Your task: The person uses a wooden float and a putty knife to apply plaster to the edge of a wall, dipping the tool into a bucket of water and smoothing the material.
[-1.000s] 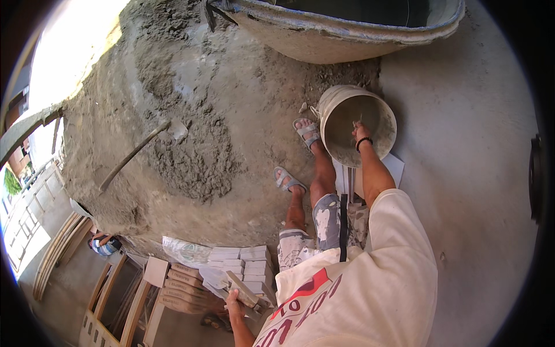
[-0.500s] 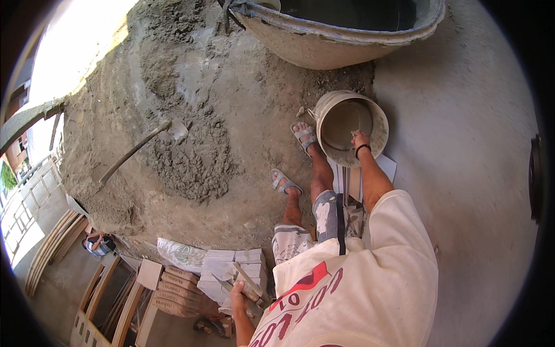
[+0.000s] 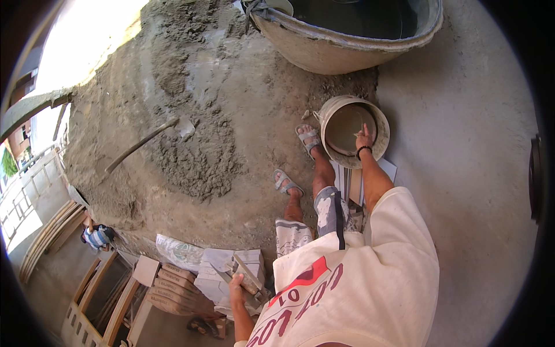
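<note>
My right hand, with a dark bracelet at the wrist, is over the mouth of a whitish, mortar-stained bucket. Its index finger is stretched out and I see nothing held in it. Inside the bucket, the bottom looks grey-brown and wet; a thin pale line runs near the fingers. Low at my left side, my left hand is closed around flat trowel-like tools, their exact kind unclear. Behind them are stacked pale boxes or blocks.
A large tub of dark water stands ahead. Left of my feet, a shovel lies by a wet mortar heap. Brown stacked packages, a white sack and timber frames are lower left. Another person is at far left.
My right hand has gone from a closed grip to an extended index finger over the bucket. My left hand still holds the tools. The view has shifted slightly.
</note>
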The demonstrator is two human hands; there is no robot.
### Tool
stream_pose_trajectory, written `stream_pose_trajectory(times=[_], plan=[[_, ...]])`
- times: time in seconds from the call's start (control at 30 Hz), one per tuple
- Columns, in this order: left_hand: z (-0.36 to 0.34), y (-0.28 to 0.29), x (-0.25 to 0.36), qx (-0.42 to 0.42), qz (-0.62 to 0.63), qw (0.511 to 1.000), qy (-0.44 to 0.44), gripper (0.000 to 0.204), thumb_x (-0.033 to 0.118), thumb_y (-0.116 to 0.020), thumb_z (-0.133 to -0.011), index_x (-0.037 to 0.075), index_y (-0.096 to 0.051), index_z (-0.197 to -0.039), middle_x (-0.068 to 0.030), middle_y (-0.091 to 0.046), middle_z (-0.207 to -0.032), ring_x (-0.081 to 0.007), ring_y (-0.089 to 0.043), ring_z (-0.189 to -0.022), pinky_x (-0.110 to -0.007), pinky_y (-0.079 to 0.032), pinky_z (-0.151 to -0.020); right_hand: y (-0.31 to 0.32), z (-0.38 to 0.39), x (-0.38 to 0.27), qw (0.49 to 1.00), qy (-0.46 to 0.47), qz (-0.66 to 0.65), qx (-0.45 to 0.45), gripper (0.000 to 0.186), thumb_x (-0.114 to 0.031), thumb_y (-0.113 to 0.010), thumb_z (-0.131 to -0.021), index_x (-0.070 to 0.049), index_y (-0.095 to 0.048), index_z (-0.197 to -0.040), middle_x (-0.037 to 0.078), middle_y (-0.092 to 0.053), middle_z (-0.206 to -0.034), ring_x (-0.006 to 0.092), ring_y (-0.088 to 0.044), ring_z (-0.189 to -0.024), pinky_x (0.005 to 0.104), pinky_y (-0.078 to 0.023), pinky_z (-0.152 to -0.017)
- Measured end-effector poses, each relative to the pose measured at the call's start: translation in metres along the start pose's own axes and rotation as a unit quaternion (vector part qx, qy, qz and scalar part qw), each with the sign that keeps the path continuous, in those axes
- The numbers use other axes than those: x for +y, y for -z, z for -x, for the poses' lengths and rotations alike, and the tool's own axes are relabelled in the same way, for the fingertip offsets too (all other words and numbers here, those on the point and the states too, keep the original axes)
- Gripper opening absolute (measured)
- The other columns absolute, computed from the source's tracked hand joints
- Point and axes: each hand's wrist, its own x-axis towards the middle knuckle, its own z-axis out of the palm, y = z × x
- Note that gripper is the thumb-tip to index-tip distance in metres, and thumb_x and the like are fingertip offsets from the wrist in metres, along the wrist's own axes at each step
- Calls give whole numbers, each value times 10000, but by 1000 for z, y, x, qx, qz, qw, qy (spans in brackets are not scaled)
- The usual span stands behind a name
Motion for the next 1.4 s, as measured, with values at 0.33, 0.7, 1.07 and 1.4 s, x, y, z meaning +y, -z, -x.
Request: stream_pose_trajectory(times=[0.33, 0.7, 1.07, 1.4], plan=[[-18, 13, -18, -28, 36, 998, 44, 312, 218, -650, -771, -4, -608, -986, -88, -621, -944, -231, -601, -841, -363, -478, -798, 29, 3, -6, 999, 51, 11, -10, 396, -138, -434, -952, -267, -524, -1315, 159, -615, -1175, 314, -626, -930, 391, -489, -845], [-19, 19, -28, -47, 36, 998, 12, 334, 252, -640, -799, 17, -578, -1029, -81, -620, -952, -224, -608, -869, -383, -493, -811, 39, 4, -31, 995, 59, 78, -31, 384, -98, -445, -923, -229, -589, -1254, 151, -618, -1170, 291, -609, -984, 356, -478, -874], [-8, 12, -42, -43, 94, 994, 19, 359, 218, -650, -764, -9, -599, -1038, -100, -632, -974, -246, -605, -885, -365, -465, -845, 72, 22, -77, 991, -25, 109, -67, 336, -144, -451, -934, -179, -606, -1229, 117, -589, -1239, 283, -586, -1064, 352, -460, -914], [-23, 19, -70, -64, 108, 992, 29, 415, 265, -661, -771, 4, -568, -1080, -103, -635, -978, -262, -628, -884, -389, -507, -825, 97, 33, -96, 978, 0, 183, -101, 357, -145, -461, -921, -209, -589, -1249, 109, -543, -1301, 292, -545, -1145, 371, -445, -971]])
